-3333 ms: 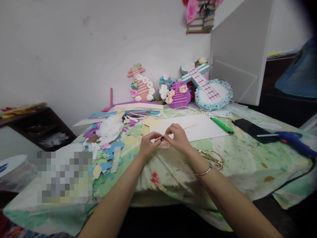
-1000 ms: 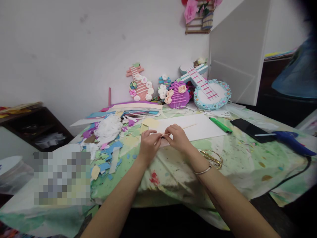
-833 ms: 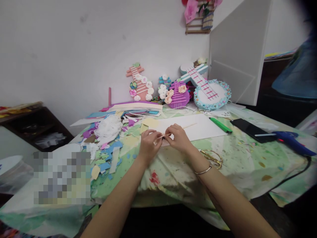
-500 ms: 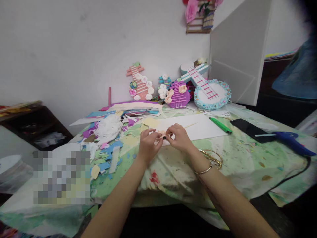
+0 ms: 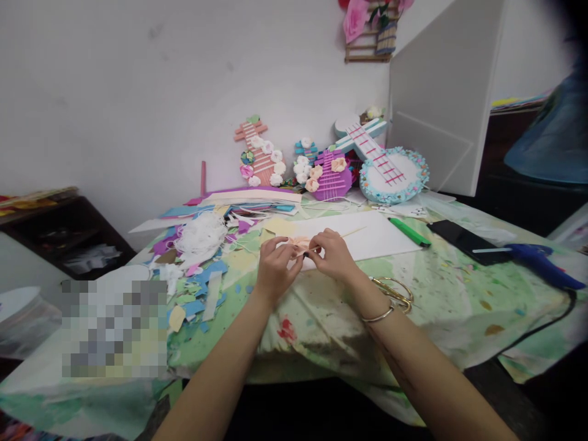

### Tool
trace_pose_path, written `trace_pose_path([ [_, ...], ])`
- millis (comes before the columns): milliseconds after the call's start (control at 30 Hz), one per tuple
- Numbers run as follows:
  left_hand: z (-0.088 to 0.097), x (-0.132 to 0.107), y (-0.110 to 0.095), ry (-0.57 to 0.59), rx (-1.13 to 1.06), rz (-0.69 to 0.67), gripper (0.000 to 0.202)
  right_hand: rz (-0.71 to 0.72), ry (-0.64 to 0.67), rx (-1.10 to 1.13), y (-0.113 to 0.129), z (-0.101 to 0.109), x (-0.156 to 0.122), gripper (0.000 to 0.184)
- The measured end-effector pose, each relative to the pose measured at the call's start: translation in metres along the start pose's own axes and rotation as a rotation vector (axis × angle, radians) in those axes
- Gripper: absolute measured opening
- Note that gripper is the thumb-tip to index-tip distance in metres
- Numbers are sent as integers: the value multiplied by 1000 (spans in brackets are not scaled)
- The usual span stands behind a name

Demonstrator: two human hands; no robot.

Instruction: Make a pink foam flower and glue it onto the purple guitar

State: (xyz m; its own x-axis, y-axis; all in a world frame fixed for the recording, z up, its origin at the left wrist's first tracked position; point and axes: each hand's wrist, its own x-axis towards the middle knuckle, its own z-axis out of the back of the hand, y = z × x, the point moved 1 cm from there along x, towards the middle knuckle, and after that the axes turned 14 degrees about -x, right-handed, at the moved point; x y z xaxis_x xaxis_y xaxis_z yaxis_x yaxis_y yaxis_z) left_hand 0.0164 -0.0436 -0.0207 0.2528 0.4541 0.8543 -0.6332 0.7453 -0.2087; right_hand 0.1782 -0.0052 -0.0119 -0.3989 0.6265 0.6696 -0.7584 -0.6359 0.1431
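Note:
My left hand [image 5: 274, 266] and my right hand [image 5: 334, 256] meet fingertip to fingertip over the table's middle. Between them sits a small peach rolled paper piece [image 5: 299, 243], pinched by both hands. A thin wooden stick [image 5: 350, 233] runs from my right fingers out to the right, over a white sheet [image 5: 367, 236]. My right wrist wears a thin metal bangle [image 5: 377, 317]. Both hands are closed on the piece.
Gold scissors [image 5: 394, 290] lie right of my wrist. A green marker [image 5: 410, 233], a black phone [image 5: 463, 240] and a blue glue gun [image 5: 542, 263] lie further right. Paper scraps [image 5: 199, 269] cover the left. Decorated guitar-shaped crafts [image 5: 331, 165] lean on the wall.
The peach paper piece has grown more visible between my fingertips as they turn it on the stick. My hands have stayed in the same spot.

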Motion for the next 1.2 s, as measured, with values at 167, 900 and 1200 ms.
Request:
trace_pose_path([
  [167, 1, 1, 0, -23, -46, 18, 7, 17, -38, 33, -1, 0, 0, 10],
  [900, 6, 7, 7, 14, -568, 466, 20, 69, 14, 210, 4, 8, 2, 9],
  [1200, 5, 5, 13, 42, -767, 598, 28, 24, 49, 309, 2, 6, 3, 11],
])
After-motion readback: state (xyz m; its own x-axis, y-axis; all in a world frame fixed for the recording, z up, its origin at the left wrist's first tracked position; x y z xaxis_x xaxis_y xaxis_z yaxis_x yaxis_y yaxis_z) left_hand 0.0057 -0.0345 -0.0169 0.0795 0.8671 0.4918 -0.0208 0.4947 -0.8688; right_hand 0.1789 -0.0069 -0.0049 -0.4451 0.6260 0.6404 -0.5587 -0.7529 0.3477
